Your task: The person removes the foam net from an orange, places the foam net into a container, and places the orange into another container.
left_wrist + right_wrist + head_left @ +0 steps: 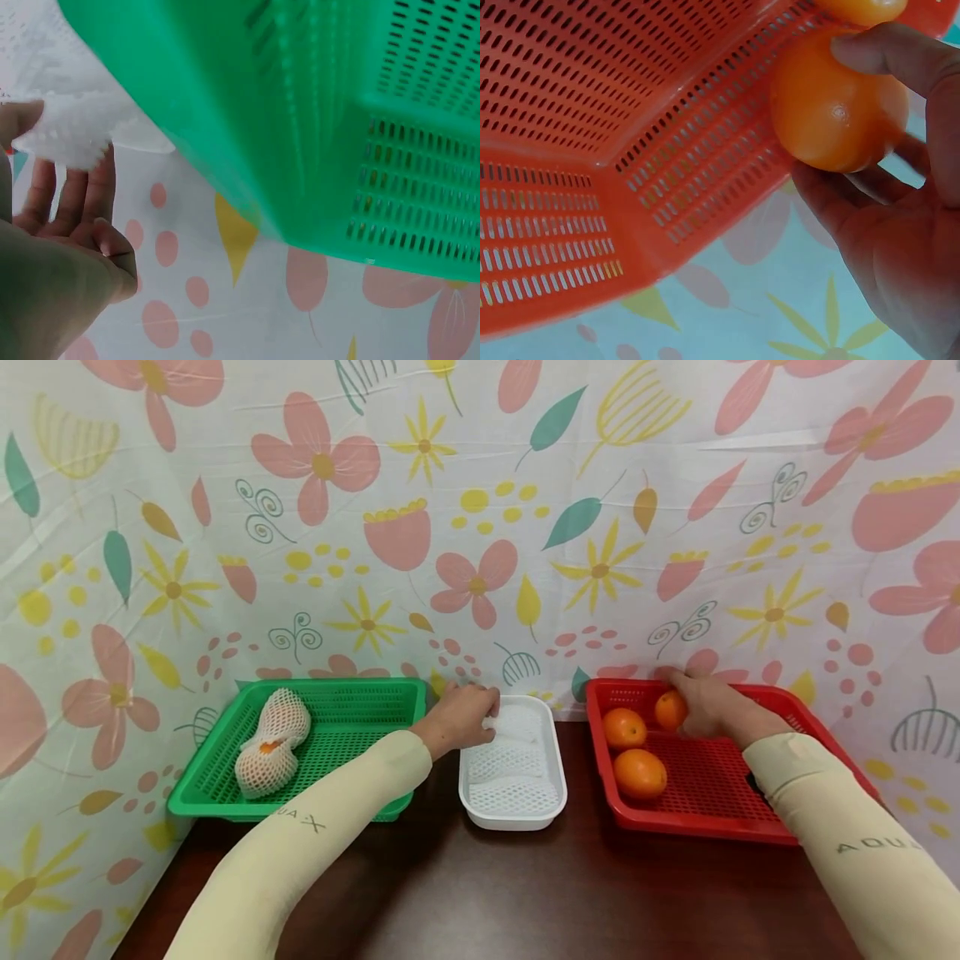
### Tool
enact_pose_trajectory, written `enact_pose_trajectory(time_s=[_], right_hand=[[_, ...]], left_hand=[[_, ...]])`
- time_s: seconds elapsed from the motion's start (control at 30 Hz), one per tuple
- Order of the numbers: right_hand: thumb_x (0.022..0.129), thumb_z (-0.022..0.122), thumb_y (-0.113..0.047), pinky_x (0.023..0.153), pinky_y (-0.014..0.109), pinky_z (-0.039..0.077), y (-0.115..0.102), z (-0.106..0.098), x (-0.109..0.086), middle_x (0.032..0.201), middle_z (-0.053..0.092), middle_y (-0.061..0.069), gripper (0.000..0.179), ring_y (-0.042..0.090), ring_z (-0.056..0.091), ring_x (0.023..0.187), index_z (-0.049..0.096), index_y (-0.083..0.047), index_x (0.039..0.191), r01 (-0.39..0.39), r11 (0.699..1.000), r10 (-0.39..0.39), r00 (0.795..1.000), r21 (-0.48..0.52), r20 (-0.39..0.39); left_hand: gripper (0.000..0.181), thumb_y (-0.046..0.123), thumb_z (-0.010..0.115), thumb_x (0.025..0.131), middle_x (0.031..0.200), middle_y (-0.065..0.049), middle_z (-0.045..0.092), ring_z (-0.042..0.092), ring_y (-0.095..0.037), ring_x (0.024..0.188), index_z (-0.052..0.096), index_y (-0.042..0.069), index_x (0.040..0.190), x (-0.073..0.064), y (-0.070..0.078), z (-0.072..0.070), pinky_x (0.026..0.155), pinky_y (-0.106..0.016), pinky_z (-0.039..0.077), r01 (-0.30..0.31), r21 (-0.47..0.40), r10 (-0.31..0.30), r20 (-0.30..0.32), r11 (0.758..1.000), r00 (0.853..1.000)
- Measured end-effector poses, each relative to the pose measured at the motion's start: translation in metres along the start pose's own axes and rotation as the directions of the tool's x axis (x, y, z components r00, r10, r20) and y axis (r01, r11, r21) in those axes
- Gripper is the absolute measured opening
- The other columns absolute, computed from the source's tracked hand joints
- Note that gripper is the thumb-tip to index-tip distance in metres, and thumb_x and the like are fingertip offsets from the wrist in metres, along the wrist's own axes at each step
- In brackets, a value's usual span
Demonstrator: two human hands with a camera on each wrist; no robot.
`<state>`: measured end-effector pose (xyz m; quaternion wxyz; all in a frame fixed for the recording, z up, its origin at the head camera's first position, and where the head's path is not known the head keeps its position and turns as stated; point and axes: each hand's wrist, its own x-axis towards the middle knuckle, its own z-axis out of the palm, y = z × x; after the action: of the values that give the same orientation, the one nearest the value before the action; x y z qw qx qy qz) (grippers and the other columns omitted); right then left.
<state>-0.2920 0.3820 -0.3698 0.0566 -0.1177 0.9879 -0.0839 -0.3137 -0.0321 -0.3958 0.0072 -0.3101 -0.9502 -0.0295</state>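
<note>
Our right fingers (825,199) curl wide round an orange (840,112), apparently suiting its bulk; our left fingers (73,199) pinch foam netting (75,124).

Three bare oranges (624,728) (640,774) (670,710) are counted now, two net-wrapped fruits (287,717) (266,772) are spotted, two baskets (352,743) (712,777), one tray (512,822), one table (562,893) and two hands (459,718) (708,703) are seen; loose nets (504,760) can't be numbered!

And it's green for the left basket (360,697), white mesh nets (513,797) in a white tray (513,822), red right basket (705,785), orange fruit (640,774), dark-brown table (525,893) near, pink-and-yellow floral cloth (480,460) far!
</note>
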Motion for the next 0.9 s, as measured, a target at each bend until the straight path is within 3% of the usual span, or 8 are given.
enact_pose_trajectory(time_s=[0.23, 0.5, 0.77, 0.9], right_hand=[[0.067, 0.089, -0.005, 0.090, 0.061, 0.054, 0.008, 0.009, 0.001, 0.142, 0.038, 0.039, 0.078, 0.049, 0.052, 0.106, 0.061, 0.004, 0.140, 0.016, 1.000, -0.016, 1.000, 0.003, 0.014], [0.069, 0.091, -0.008, 0.094, 0.061, 0.054, 0.014, 0.017, 0.002, 0.143, 0.037, 0.038, 0.089, 0.049, 0.051, 0.107, 0.050, 0.013, 0.146, -0.036, 0.998, 0.033, 0.998, 0.045, 0.055], [0.068, 0.094, -0.015, 0.090, 0.059, 0.056, 0.017, 0.023, 0.007, 0.119, 0.060, 0.025, 0.078, 0.041, 0.056, 0.098, 0.058, 0.004, 0.135, -0.026, 0.999, 0.025, 0.998, 0.023, 0.051], [0.070, 0.093, -0.017, 0.090, 0.059, 0.055, 0.018, 0.027, 0.009, 0.107, 0.064, 0.019, 0.069, 0.037, 0.057, 0.094, 0.059, 0.000, 0.127, -0.018, 1.000, 0.018, 0.998, 0.005, 0.059]], left_hand=[[0.028, 0.045, 0.071, 0.097, 0.100, 0.008, 0.062, 0.057, -0.012, 0.092, 0.069, 0.021, 0.111, -0.002, -0.001, -0.002, 0.093, -0.039, 0.035, -0.040, 0.038, 0.038, 0.044, 0.998, 0.998], [0.012, 0.031, 0.069, 0.102, 0.106, 0.006, 0.063, 0.059, -0.014, 0.096, 0.072, 0.024, 0.111, -0.004, -0.001, 0.001, 0.091, -0.037, 0.037, -0.092, 0.095, 0.085, 0.068, 0.991, 0.994], [0.008, 0.025, 0.073, 0.100, 0.099, 0.008, 0.063, 0.060, -0.013, 0.094, 0.071, 0.024, 0.108, -0.003, -0.001, 0.001, 0.090, -0.036, 0.038, -0.085, 0.114, 0.075, 0.093, 0.990, 0.993], [0.010, 0.027, 0.073, 0.100, 0.098, 0.008, 0.063, 0.059, -0.012, 0.092, 0.070, 0.024, 0.109, -0.003, -0.003, 0.001, 0.090, -0.036, 0.038, -0.084, 0.103, 0.074, 0.099, 0.991, 0.992]])
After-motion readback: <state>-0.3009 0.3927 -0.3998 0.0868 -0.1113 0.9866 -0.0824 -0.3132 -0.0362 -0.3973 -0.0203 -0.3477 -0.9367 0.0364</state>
